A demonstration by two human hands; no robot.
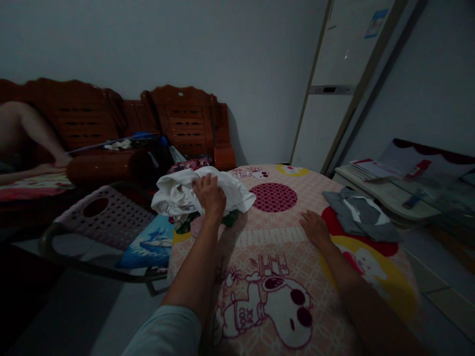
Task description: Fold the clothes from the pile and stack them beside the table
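Note:
My left hand (211, 194) is on a crumpled white garment (236, 193) at the far left of a round table, its fingers curled into the fabric. Some of the fingertips are hard to make out against the cloth. Under the garment, dark green and red patterned fabric (184, 224) peeks out. My right hand (314, 228) rests palm down on the pink patterned tablecloth (274, 238), fingers stretched and holding nothing. To its right lies a folded grey garment (359, 215) with a white strip along it.
A chair with a woven back (107, 222) and a blue cushion (152, 244) stands against the table's left side. Behind are wooden seats (185, 118) and another person's leg (33, 126). A side stand with papers (374, 168) is at right, near a tall white cabinet-like unit (322, 118).

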